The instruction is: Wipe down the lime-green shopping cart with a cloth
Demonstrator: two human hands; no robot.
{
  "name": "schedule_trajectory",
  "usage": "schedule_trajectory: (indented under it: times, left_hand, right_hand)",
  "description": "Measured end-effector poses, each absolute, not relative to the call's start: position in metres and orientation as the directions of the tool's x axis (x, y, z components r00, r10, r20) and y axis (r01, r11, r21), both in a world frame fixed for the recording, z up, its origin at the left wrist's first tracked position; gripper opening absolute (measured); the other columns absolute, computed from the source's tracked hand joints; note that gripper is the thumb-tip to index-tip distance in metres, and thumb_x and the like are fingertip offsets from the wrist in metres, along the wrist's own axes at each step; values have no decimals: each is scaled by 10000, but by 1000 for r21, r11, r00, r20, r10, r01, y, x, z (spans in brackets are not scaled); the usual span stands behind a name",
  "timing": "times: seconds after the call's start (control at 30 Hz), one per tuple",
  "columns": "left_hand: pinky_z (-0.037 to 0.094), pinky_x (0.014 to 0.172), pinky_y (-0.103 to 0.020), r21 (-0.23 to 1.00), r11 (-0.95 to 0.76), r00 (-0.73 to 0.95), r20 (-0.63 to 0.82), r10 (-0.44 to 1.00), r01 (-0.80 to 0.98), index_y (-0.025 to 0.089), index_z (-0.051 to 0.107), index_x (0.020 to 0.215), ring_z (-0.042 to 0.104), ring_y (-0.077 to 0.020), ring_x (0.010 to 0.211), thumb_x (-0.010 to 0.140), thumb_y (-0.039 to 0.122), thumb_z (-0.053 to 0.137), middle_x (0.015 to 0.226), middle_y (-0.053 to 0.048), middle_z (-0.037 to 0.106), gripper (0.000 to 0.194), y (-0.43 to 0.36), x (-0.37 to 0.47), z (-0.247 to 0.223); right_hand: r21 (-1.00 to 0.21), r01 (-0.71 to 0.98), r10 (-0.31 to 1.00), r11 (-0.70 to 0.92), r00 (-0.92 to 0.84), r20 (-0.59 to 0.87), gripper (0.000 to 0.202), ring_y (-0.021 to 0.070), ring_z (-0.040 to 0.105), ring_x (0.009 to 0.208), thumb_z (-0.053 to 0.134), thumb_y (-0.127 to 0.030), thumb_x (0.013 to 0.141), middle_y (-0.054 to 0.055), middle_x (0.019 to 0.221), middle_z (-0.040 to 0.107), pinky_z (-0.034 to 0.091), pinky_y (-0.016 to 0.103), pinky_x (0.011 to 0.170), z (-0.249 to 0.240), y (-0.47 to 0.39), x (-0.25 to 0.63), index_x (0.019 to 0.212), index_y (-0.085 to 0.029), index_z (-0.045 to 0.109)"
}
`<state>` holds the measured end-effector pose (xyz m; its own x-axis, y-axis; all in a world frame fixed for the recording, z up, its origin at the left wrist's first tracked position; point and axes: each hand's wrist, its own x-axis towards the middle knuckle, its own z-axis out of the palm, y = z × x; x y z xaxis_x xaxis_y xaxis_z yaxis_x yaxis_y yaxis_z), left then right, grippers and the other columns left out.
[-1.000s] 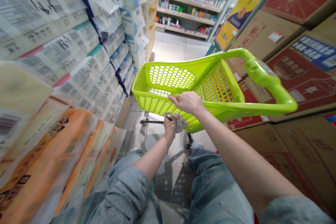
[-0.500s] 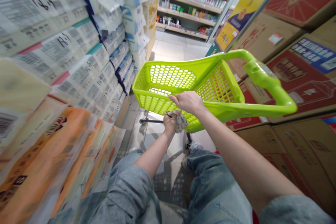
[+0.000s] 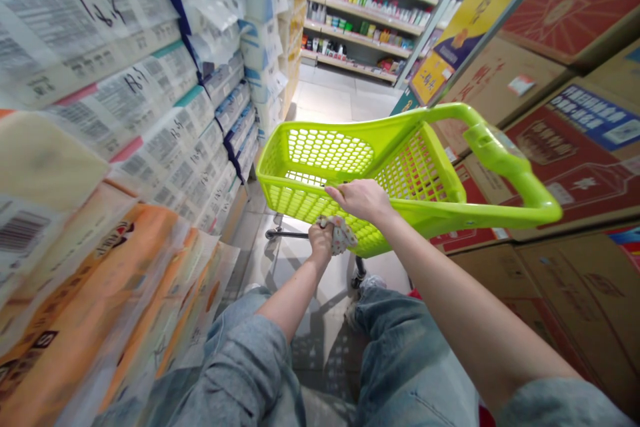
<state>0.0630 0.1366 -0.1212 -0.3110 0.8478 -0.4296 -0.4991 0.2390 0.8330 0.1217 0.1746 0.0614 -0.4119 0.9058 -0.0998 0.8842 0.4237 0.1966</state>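
Note:
A bright green plastic shopping cart (image 3: 320,193) stands across the aisle, its handle toward the right. My right hand (image 3: 361,200) is closed over the cart's near top rim. Lower down, against the cart's near side, my left hand (image 3: 321,240) is closed on a white patterned cloth (image 3: 342,235). The cloth touches or nearly touches the mesh wall. Inside, the visible part of the cart shows only its mesh walls and floor.
Stacked paper packs (image 3: 135,80) and orange packages (image 3: 95,307) line the left side. Cardboard boxes (image 3: 565,287) are piled on the right. Shelves of bottles (image 3: 370,13) stand beyond the cart, and my legs are just below it.
The cart and surroundings sit slightly lower in view. Both hands have shifted down a little with the cart and keep their hold. The cloth has changed shape slightly.

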Motion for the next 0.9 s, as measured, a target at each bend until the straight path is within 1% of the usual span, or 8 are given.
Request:
schedule_trajectory:
  times: [0.13,0.23,0.37,0.5,0.67,0.73,0.8,0.9]
  left_hand:
    - [395,451,-203,824,302,-274,-467,841,-478,162,511,590,481,-87,447,596,306,687,504,42,522,227,138,62,-114]
    - [379,440,-201,864,320,-260,-437,861,-389,157,524,553,475,-88,443,602,308,681,504,29,531,223,140,58,-112]
    - [357,447,-184,921,265,-277,-344,897,-285,154,545,544,460,-79,459,604,229,666,508,35,533,154,140,53,-114]
    - [359,462,-179,934,220,-282,-300,911,-282,159,536,558,469,-83,473,590,150,631,508,39,534,101,135,50,-116]
    - [418,535,-205,935,146,-332,-256,908,-322,160,531,628,516,-107,530,660,205,544,572,21,563,57,127,39,-110]
    - [443,593,-225,959,114,-392,-213,895,-261,161,545,667,550,-131,606,670,192,514,635,-1,596,43,122,30,-103]
    - [457,654,-247,986,90,-457,-144,878,-138,168,563,721,572,-155,686,665,159,511,714,-22,626,77,113,19,-92]
    - [464,737,-275,998,-13,-473,38,880,56,183,573,842,583,-176,777,683,146,524,830,-38,642,171,93,2,-72]
  right_hand:
    - [190,888,908,419,-408,-94,863,217,658,870,-9,-632,892,123,876,717,406,263,727,62,172,121,869,-171,720]
    - [193,895,915,402,-384,-124,854,214,652,899,2,-632,894,132,907,717,402,260,747,64,171,119,900,-166,717]
    - [201,893,914,402,-379,-142,841,213,651,911,9,-622,901,132,919,716,402,259,753,65,172,119,915,-166,715]
    - [194,888,908,417,-401,-121,822,214,657,884,27,-616,907,122,886,718,404,258,730,64,172,119,894,-171,717]
    - [198,886,907,420,-405,-113,821,205,656,885,30,-609,913,115,882,718,402,249,725,64,167,120,879,-169,722]
    - [195,885,906,423,-410,-104,816,201,655,892,34,-600,919,116,892,719,400,243,726,64,163,121,881,-165,724]
    - [186,883,902,432,-425,-79,806,198,657,889,37,-582,928,112,895,721,398,239,717,64,161,122,885,-169,727]
    - [182,877,894,445,-446,-37,800,199,662,878,26,-545,942,107,889,723,402,241,702,62,158,126,877,-171,730]
